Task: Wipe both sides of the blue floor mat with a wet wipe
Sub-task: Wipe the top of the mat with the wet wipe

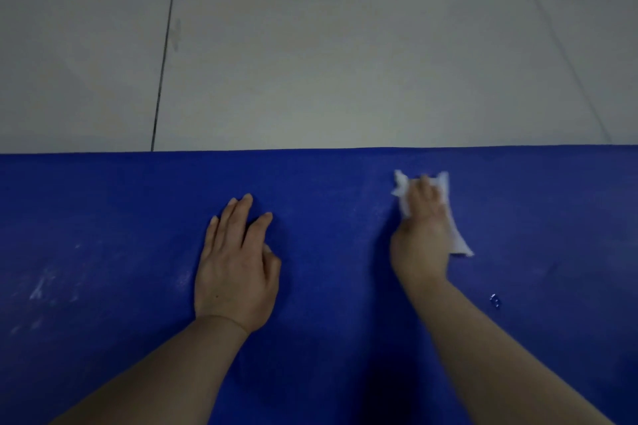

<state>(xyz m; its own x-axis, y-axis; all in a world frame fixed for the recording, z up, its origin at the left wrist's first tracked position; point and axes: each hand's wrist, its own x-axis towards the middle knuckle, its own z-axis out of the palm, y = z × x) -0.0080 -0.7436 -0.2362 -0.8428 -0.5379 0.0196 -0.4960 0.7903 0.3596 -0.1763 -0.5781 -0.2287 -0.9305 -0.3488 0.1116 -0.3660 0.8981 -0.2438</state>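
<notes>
The blue floor mat lies flat across the lower half of the view, its far edge running straight from left to right. My left hand rests palm down on the mat near the middle, fingers straight and slightly spread. My right hand presses a white wet wipe onto the mat close to the far edge; the wipe sticks out past the fingertips and along the hand's right side. The hand is motion-blurred, with the fingers lying over the wipe.
Pale grey floor tiles with dark grout lines fill the space beyond the mat. Whitish smudges mark the mat at the left. A small shiny wet spot sits on the mat to the right of my right forearm.
</notes>
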